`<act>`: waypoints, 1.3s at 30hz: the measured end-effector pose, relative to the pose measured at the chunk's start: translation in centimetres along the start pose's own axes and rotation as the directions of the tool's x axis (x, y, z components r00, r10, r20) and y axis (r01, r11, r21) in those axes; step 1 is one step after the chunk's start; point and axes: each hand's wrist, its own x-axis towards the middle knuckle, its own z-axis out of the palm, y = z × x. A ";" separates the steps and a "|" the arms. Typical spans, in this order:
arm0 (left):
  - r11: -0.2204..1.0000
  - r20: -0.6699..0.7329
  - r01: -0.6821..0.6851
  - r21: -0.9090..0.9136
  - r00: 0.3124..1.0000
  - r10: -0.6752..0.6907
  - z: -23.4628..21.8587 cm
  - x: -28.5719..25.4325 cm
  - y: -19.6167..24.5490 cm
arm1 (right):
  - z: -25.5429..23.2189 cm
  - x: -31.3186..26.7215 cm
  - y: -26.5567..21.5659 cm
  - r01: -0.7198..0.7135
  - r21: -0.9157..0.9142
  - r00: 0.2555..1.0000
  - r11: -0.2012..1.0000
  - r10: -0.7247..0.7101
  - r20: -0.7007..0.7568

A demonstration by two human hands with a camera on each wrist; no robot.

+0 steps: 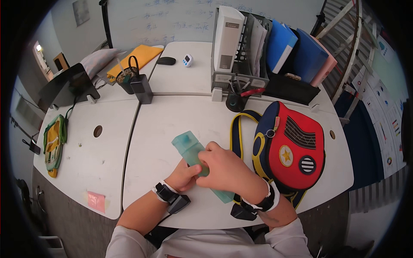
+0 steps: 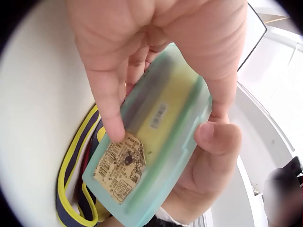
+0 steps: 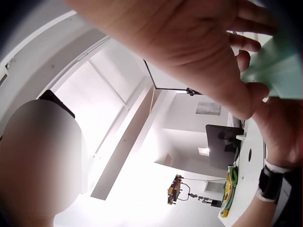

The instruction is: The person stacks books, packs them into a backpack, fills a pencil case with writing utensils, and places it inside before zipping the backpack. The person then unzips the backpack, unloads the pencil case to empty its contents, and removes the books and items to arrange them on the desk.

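A translucent teal plastic pencil case (image 1: 188,145) is held tilted above the table in front of me. My left hand (image 1: 183,175) grips it from the left side, thumb on the near edge. From the right, my right hand (image 1: 226,167) holds it too, its fingers curled over the middle and covering part of it. In the left wrist view, yellow and dark shapes show through the case (image 2: 173,116), and a worn paper label (image 2: 120,168) sticks near one end. A fingertip of my left hand (image 2: 156,28) touches that label.
A red and navy backpack (image 1: 297,146) lies to the right, its yellow-edged strap (image 1: 234,133) near the case. Behind stand a pen holder (image 1: 235,101), a file rack (image 1: 241,79) and a dark box (image 1: 141,88). A green and yellow pouch (image 1: 54,144) lies far left.
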 end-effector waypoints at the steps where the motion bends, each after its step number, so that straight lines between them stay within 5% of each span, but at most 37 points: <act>1: 0.999 -0.006 0.021 0.038 1.000 -0.021 0.0 0.1 0.5 | -0.3 0.8 -0.1 -0.008 -0.031 0.998 0.999 0.010 0.069; 12: 0.996 -0.069 0.090 0.028 0.994 -0.088 -0.4 0.9 0.9 | 0.5 4.2 0.6 -0.083 -0.182 0.964 0.980 0.125 0.233; 14: 0.995 -0.061 0.103 -0.010 0.993 -0.103 -0.9 0.8 0.8 | 0.3 4.6 1.1 -0.024 -0.127 0.995 0.992 0.037 0.098; 18: 0.993 0.006 0.063 -0.098 0.998 -0.063 -0.7 0.7 1.1 | -3.8 5.5 1.0 -0.112 -0.037 0.968 0.993 0.117 0.223; 21: 0.942 0.004 0.072 -0.327 0.997 -0.075 -0.7 1.0 1.0 | -4.8 5.7 2.5 -0.135 0.080 0.990 0.988 0.132 0.047; 26: 0.914 -0.053 0.024 -0.406 0.997 -0.049 -0.2 1.4 1.8 | -6.3 5.7 3.5 -0.215 0.133 0.965 0.968 0.231 -0.125; 30: 0.910 -0.097 -0.004 -0.415 0.994 -0.040 -0.1 1.2 1.7 | -4.4 5.3 0.0 -0.111 -0.038 0.963 0.993 0.098 -0.253; 36: 0.840 0.053 0.111 -0.532 0.994 -0.098 0.2 1.3 1.6 | -2.7 5.7 -3.4 -0.081 0.261 0.975 0.962 0.131 -0.179; 39: 0.893 -0.110 0.094 -0.439 0.981 -0.157 0.0 1.1 1.6 | -2.9 6.4 -3.1 -0.135 0.315 0.967 0.939 0.193 -0.163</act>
